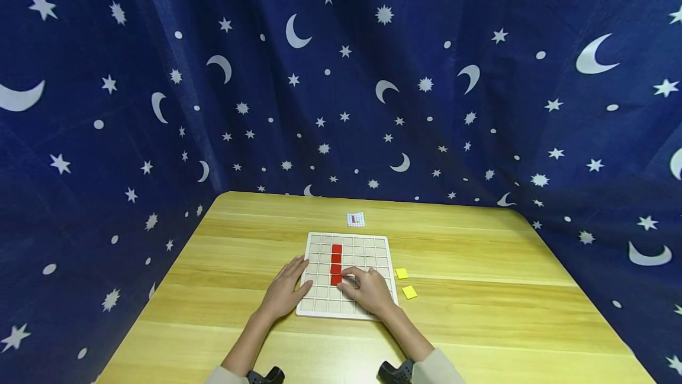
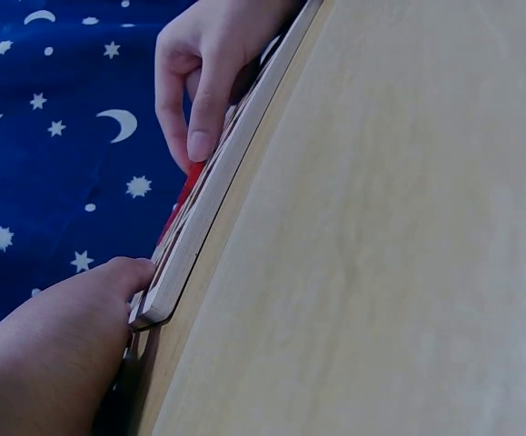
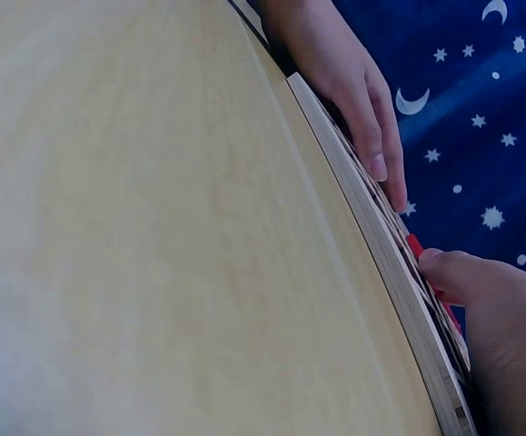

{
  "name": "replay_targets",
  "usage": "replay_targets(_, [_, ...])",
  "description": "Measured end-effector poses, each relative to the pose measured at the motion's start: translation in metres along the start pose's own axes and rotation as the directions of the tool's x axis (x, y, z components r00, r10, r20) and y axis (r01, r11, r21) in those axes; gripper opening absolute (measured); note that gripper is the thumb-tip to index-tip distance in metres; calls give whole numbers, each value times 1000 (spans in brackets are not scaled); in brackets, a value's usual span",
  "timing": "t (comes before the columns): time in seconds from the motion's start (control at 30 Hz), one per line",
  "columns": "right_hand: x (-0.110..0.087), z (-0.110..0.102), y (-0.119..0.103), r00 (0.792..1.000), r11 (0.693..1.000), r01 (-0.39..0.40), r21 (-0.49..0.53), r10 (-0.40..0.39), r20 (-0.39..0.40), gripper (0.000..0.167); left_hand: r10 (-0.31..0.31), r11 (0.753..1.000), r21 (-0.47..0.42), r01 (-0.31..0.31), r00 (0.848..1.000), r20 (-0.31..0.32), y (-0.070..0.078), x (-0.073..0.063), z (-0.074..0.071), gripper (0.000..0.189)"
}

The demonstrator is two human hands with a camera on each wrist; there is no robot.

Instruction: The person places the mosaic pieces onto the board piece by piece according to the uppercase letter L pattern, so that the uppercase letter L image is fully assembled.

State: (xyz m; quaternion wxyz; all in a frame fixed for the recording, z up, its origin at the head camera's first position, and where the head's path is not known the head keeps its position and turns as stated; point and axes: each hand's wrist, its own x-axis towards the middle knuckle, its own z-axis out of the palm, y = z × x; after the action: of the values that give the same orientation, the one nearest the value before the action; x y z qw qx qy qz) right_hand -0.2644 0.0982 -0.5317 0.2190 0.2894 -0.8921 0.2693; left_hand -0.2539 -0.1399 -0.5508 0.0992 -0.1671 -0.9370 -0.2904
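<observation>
A square pale board (image 1: 346, 308) with a raised grid lies on the table. Several red tiles (image 1: 336, 258) form one column in its cells, left of the board's middle. My right hand (image 1: 372, 292) reaches over the board's right half, thumb and index finger bent at the nearest red tile (image 1: 335, 280). In the right wrist view the thumb (image 3: 444, 268) lies against red. My left hand (image 1: 286, 290) rests along the board's left edge, fingers extended, thumb over the rim. In the left wrist view the left thumb (image 2: 131, 271) shows at the board's corner.
Two yellow tiles (image 1: 409, 292) lie on the table just right of the board. Beyond the board's far edge is a small card (image 1: 356, 219) printed with a grid and a coloured pattern. A blue curtain (image 1: 341, 76) with moons and stars surrounds the wooden table (image 1: 506, 289).
</observation>
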Motion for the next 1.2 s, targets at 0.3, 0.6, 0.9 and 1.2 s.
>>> replay_targets(0.3, [0, -1, -1, 1000, 1000, -8, 23, 8, 12, 24, -2, 1000, 4, 2, 1000, 7, 1, 0, -1, 55])
replay_targets(0.6, [-2, -3, 2, 999, 997, 14, 77, -11, -47, 20, -4, 1000, -1, 4, 1000, 5, -1, 1, 1, 56])
replay_targets(0.9, [-13, -16, 18, 989, 979, 138, 151, -129, -70, 19, 6, 1000, -5, -6, 1000, 1, 0, 0, 2, 55])
replay_targets(1.2, [-25, -46, 45, 992, 981, 87, 175, -70, -102, 28, 9, 1000, 4, -9, 1000, -7, 0, 1, 0, 56])
